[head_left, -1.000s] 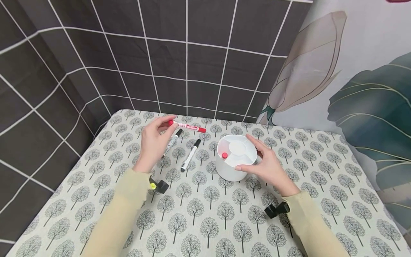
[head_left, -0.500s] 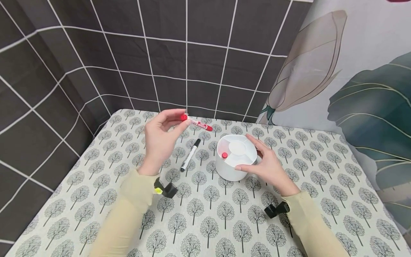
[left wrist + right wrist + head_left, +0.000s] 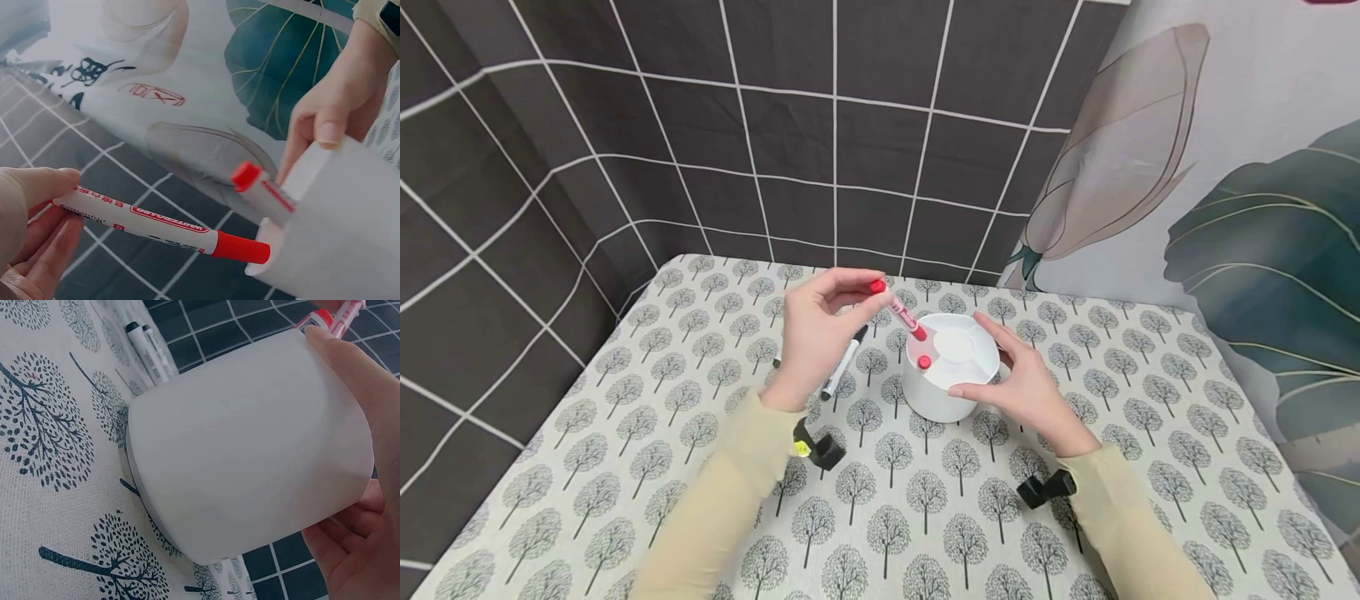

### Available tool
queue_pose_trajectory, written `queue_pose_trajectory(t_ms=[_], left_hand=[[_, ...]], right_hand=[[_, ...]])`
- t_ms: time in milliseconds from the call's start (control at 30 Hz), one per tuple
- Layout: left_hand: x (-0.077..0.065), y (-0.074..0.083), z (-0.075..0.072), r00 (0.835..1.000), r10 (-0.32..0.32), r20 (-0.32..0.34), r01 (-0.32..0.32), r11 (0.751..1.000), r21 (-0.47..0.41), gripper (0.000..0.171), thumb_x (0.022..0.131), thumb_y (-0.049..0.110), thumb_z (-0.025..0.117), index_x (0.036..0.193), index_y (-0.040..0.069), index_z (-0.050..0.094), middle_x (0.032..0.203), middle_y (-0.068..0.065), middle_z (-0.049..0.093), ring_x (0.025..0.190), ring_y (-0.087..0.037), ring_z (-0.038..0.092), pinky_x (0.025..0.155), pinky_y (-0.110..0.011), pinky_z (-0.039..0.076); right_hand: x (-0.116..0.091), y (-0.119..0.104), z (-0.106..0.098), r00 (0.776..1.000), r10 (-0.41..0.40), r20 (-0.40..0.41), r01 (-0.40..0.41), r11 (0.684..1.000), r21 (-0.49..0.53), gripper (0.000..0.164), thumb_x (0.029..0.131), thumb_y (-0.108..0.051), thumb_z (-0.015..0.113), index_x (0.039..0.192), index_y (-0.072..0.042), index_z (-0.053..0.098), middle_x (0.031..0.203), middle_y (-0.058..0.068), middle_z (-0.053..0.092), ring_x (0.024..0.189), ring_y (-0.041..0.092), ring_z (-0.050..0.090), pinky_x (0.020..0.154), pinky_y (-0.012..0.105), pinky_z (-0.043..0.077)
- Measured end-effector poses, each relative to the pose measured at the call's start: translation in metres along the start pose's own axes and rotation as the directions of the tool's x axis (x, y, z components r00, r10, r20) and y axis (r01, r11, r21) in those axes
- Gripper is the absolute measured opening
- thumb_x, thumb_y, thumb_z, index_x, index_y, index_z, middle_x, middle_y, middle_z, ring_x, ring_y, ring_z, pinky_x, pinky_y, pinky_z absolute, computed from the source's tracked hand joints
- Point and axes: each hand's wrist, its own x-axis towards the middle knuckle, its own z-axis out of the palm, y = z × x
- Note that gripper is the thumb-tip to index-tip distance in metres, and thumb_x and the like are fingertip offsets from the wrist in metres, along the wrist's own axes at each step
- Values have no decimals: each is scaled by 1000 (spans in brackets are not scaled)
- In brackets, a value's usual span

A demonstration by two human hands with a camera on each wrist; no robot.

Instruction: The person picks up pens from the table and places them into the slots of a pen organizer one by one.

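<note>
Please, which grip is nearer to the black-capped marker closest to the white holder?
Left. In the head view, the left grip partly covers that marker; the right grip is farther, to its right, around the white holder.

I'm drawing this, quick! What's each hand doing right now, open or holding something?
Left hand: holding a red-capped whiteboard marker near one end.
Right hand: holding the white divided pen holder.
</note>
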Motion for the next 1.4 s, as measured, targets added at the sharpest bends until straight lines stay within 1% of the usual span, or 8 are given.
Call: queue_pose_trajectory(t_ms=[267, 433, 633, 800, 933, 1033, 1167, 1400], left_hand=[[-5, -24, 11, 991, -112, 69, 108, 992, 68, 26, 84, 4, 84, 109, 4, 76, 100, -2, 75, 88, -17, 72, 86, -30, 59], [-5, -36, 18, 985, -142, 96, 133, 986, 96, 26, 85, 7, 84, 109, 4, 76, 100, -1, 75, 90, -16, 72, 86, -29, 59], [-6, -47, 22, 963, -210, 166, 194, 975, 108, 39, 87, 17, 84, 124, 10, 73, 113, 0, 74, 102, -15, 70, 92, -26, 56], [-7, -49, 10, 966, -223, 128, 206, 969, 134, 49, 89, 29, 82, 134, 15, 67, 124, 0, 70, 111, -15, 67, 98, -26, 53], [-8, -46, -6, 975, -205, 89, 193, 973, 127, 44, 91, 24, 80, 132, 13, 68, 124, -1, 71, 113, -19, 67, 100, -30, 52], [-9, -41, -16, 976, -207, 69, 196, 971, 140, 41, 92, 21, 80, 130, 11, 69, 123, -3, 71, 112, -20, 67, 100, -32, 53], [-13, -38, -24, 963, -264, 60, 250, 953, 170, 43, 92, 30, 79, 131, 17, 69, 124, 2, 71, 113, -17, 66, 100, -28, 52], [-20, -41, -38, 954, -293, 72, 272, 939, 211, 49, 90, 37, 79, 133, 18, 68, 127, 4, 69, 115, -14, 65, 101, -29, 51]], right_hand=[[-1, 0, -1, 1000, -1, 1, 1, 1000, -26, 112, 67, -35, 98, 159, -21, 36, 162, 7, 32, 140, 32, 42, 114, 49, 38], [-1, -1, -1, 1000, 0, -1, 0, 999, -45, 113, 67, -37, 97, 160, -20, 35, 162, 7, 32, 142, 33, 40, 115, 49, 37], [-4, 0, -1, 1000, -22, -8, 21, 997, -76, 112, 69, -38, 96, 160, -18, 34, 161, 12, 33, 141, 34, 41, 114, 49, 38], [-15, -1, -6, 999, -52, -13, 51, 995, -87, 109, 71, -33, 96, 159, -12, 35, 157, 14, 39, 133, 36, 50, 109, 50, 44], [-23, -4, -12, 997, -69, -41, 63, 989, -137, 110, 70, -35, 96, 158, -12, 35, 150, 14, 48, 128, 37, 54, 106, 55, 46], [-22, -6, -13, 994, -91, -52, 81, 982, -170, 111, 69, -38, 96, 159, -14, 35, 150, 13, 48, 132, 37, 50, 108, 59, 42], [-16, -9, -11, 995, -92, -34, 84, 978, -191, 114, 68, -44, 95, 159, -15, 34, 156, 11, 42, 138, 36, 44, 110, 61, 39], [-10, -11, -6, 998, -47, -29, 40, 978, -206, 119, 64, -50, 96, 160, -18, 34, 159, 11, 37, 136, 37, 46, 110, 59, 40]])
